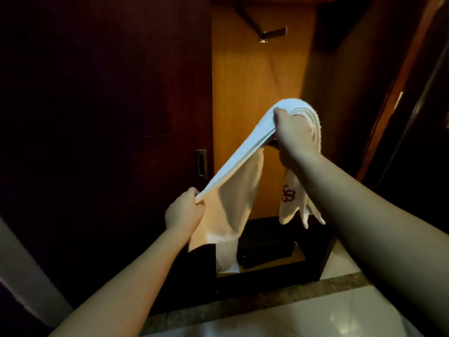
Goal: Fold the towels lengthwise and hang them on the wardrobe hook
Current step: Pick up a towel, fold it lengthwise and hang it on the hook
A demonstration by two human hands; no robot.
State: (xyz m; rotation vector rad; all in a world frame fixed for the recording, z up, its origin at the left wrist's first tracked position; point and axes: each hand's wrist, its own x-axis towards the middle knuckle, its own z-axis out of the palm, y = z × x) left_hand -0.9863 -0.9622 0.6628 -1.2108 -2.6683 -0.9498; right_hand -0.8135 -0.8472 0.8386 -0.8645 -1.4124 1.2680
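Observation:
A white towel (239,166) is stretched in a folded band between my two hands in front of the open wardrobe. My right hand (295,137) grips its upper part, and the towel curves over that hand. An end with a dark red flower emblem (288,193) hangs below my right wrist. My left hand (184,210) pinches the lower left end of the band, with loose cloth hanging under it. The metal hook (264,36) sits high on the lit orange back panel, well above the towel, with nothing on it.
A dark wardrobe door with a recessed metal handle (201,164) stands on the left. A black box (264,249) lies on the wardrobe floor under the towel. Glossy pale floor tiles (328,317) and a stone threshold strip (267,296) lie in front.

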